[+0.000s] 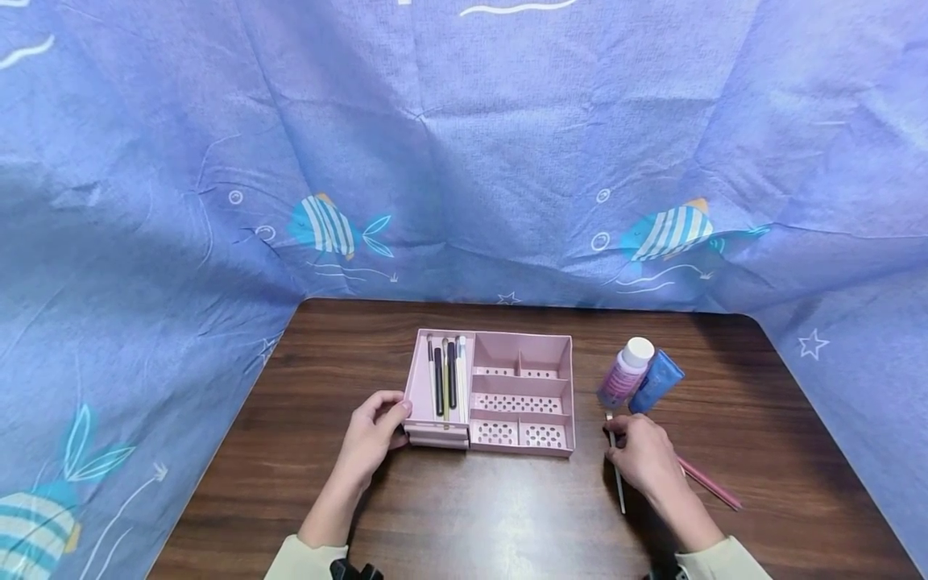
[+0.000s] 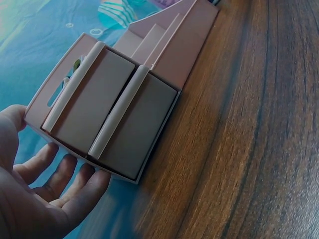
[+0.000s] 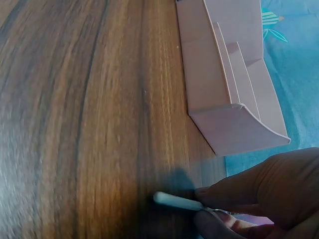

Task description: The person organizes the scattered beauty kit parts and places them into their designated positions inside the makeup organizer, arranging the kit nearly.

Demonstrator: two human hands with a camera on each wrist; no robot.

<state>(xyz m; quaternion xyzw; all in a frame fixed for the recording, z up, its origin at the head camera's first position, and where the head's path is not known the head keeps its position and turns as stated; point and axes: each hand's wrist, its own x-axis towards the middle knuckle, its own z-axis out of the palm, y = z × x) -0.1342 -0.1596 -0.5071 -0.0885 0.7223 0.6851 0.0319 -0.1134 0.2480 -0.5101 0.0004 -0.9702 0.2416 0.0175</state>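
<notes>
A pink desk organizer (image 1: 522,453) stands on the table, with two drawers (image 2: 94,104) at its left front. My left hand (image 1: 371,431) holds its front left corner, thumb at the upper edge and fingertips along the side wall. Several makeup brushes (image 1: 453,374) lie side by side on its left top. To the right, my right hand (image 1: 641,451) pinches a thin white makeup brush (image 1: 619,487) low over the table. Its rounded white handle end (image 3: 177,200) sticks out past the fingertips in the right wrist view; my fingers hide the middle.
Just beyond my right hand stand a purple bottle (image 1: 622,379) with a white cap and a blue tube (image 1: 656,382). Reddish-pink sticks (image 1: 710,483) lie beside my right wrist. A blue fish-print cloth (image 1: 507,161) hangs behind the table.
</notes>
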